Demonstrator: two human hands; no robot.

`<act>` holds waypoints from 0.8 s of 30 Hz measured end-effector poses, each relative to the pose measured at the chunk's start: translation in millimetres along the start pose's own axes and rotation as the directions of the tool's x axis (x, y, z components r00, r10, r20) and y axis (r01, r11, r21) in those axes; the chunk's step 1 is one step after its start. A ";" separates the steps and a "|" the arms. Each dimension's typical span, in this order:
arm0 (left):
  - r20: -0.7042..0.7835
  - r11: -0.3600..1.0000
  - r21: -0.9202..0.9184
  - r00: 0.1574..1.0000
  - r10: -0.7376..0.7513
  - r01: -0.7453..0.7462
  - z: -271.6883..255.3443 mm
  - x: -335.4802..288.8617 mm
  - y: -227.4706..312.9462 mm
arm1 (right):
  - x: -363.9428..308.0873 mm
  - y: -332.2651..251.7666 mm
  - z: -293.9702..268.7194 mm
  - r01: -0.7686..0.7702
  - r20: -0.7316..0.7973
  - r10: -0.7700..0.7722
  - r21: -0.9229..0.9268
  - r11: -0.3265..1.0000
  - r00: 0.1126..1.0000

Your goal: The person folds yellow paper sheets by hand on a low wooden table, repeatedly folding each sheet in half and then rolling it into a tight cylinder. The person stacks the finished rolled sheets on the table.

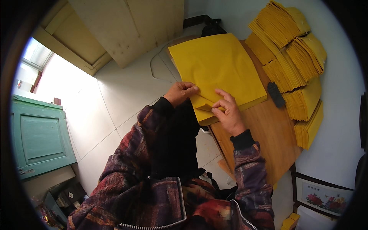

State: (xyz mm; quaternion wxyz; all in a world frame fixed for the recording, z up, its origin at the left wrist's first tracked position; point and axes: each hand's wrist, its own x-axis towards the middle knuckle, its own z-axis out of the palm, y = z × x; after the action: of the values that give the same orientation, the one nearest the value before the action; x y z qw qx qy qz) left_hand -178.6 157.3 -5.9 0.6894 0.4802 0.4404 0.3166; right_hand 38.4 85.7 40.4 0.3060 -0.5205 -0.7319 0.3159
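Jacket, hands at paper edge, floor left

Dark characters, on framed flower picture

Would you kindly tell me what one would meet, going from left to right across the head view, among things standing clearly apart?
Green wooden panel → left hand → right hand → dark grey oblong object → framed flower picture.
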 end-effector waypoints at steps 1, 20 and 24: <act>0.001 1.000 -0.011 1.000 -0.010 0.010 0.1 -0.6 0.1 | 1.5 0.4 -0.9 -0.014 0.012 0.013 0.021 1.000 1.000; 0.013 1.000 -0.013 1.000 0.015 -0.015 -8.6 5.2 -9.9 | -79.8 70.8 -111.7 -0.533 -0.661 0.156 -0.418 0.736 0.734; -0.004 1.000 0.000 1.000 0.014 -0.014 -7.8 1.9 -6.4 | -57.1 85.4 -135.4 -0.553 -0.579 0.174 -0.582 0.596 0.796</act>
State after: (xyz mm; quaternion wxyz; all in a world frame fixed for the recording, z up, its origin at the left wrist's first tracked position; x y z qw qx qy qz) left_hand -184.8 159.8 -13.7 0.6864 0.4825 0.4383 0.3224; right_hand 207.6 72.7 50.0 0.1650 -0.7995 -0.5721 -0.0786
